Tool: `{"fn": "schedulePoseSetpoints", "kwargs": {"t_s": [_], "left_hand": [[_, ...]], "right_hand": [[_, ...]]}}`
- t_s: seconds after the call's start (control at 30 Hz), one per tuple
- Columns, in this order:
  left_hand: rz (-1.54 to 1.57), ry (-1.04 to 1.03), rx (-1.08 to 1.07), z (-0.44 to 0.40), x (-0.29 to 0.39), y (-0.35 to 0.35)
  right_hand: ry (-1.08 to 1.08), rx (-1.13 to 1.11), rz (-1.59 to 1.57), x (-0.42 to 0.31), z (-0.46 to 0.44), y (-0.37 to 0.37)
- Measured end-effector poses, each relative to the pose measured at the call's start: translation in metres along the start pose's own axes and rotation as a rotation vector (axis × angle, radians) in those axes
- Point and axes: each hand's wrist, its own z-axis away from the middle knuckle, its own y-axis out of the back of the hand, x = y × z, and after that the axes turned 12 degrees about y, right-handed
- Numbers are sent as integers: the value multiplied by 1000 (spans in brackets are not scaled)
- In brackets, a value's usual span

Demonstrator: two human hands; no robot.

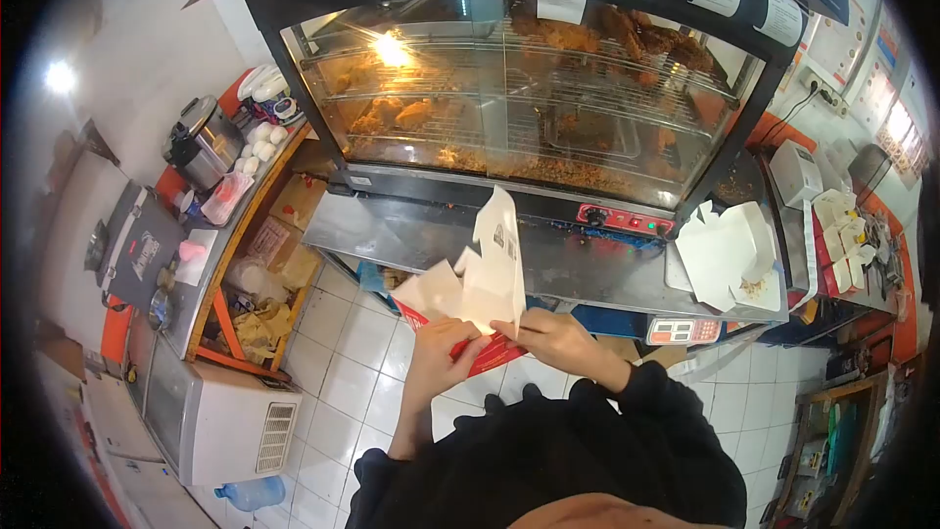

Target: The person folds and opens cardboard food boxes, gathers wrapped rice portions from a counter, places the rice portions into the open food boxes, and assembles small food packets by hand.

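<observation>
In front of my body I hold a partly folded cardboard food box (490, 279), white inside and red outside, its flaps standing up. My left hand (443, 355) grips the near left part, thumb on the inner side. My right hand (560, 341) pinches the near right edge by a fold. Both hands are closed on the card, close together. Beyond the box is the steel counter (392, 240), under a glass display warmer (480, 98) with fried chicken (397, 116) on its racks.
To the right, an opened white box (720, 250) lies on the counter by a digital scale (682, 331). At left, a side shelf holds a steel pot (204, 142) and several wrapped white bundles (262, 145). A water bottle (252, 494) lies on the tiled floor (328, 372).
</observation>
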Motion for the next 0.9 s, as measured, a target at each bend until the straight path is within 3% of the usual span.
{"fn": "schedulePoseSetpoints", "kwargs": {"t_s": [0.1, 0.17, 0.23, 0.3, 0.37, 0.4, 0.5, 0.57, 0.63, 0.67, 0.73, 0.83, 0.87, 0.9], "left_hand": [[172, 119, 6, 5, -4, 2], [376, 334, 144, 8, -6, 0], [276, 559, 73, 12, -23, 31], [826, 344, -202, 22, -48, 48], [1009, 75, -68, 30, -61, 29], [1052, 197, 33, 33, -40, 21], [1187, 301, 102, 17, -49, 17], [1182, 228, 54, 6, -46, 19], [1356, 489, 86, -6, -31, 15], [1374, 564, 108, -7, -34, 10], [1423, 551, 120, -13, -27, -2], [1446, 561, 250, -23, -19, -26], [1399, 481, 294, -23, -22, -37], [1349, 398, 340, -24, -26, -49]], "right_hand": [[8, 40, 66, -3, -20, 2], [-3, 62, 83, -2, -18, -3], [-120, 153, -2, 10, -19, 15], [-282, 275, -277, 30, -18, 36], [-508, 237, -533, 59, -5, 29], [-517, 236, -540, 65, -4, 19], [-689, 277, -632, 64, -12, -6], [-254, 250, -206, 40, -20, -17], [-69, 121, -720, 5, -28, -9], [-65, 120, -724, 1, -28, -15], [81, 175, -299, -5, -26, -24], [154, 207, -176, -3, -22, -32], [-81, 348, -452, -7, -24, -23], [-74, 337, -468, -5, -24, -23]]}}
